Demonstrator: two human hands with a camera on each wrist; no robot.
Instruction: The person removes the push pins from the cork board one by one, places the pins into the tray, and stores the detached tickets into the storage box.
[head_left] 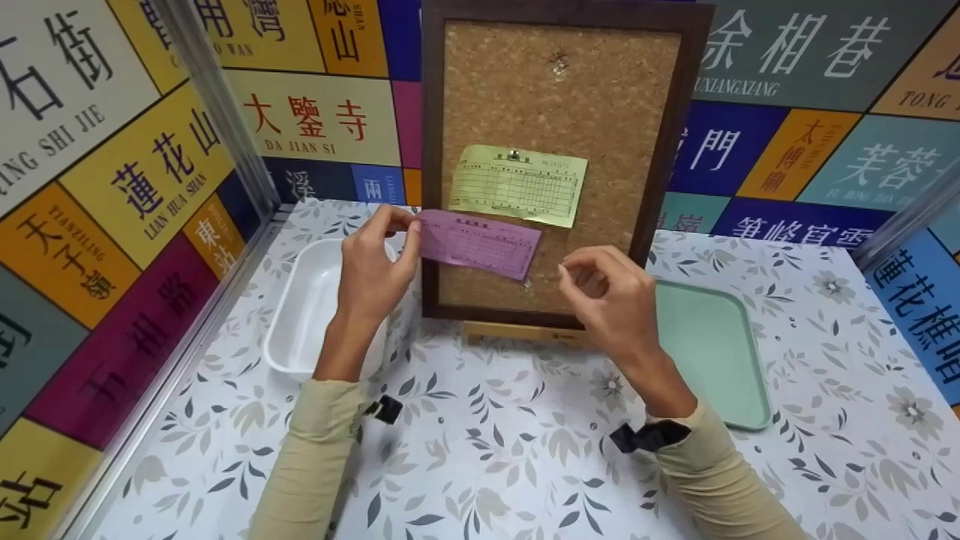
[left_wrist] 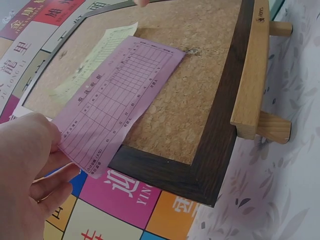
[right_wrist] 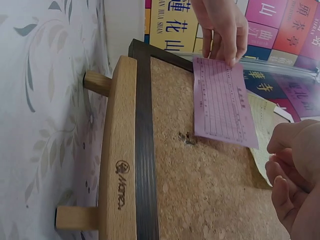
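purple paper point(head_left: 480, 246) slants before the corkboard point(head_left: 622, 127), one end pinched by the left hand point(head_left: 373, 264). the right hand point(head_left: 616, 300) curls nearby, its grip unclear.

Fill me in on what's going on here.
A person's left hand pinches a purple slip by one end in front of a framed cork board. A yellow-green slip is fixed to the board just above. The right hand is raised near the purple slip's other end, without touching it; whether that hand holds anything small is unclear.
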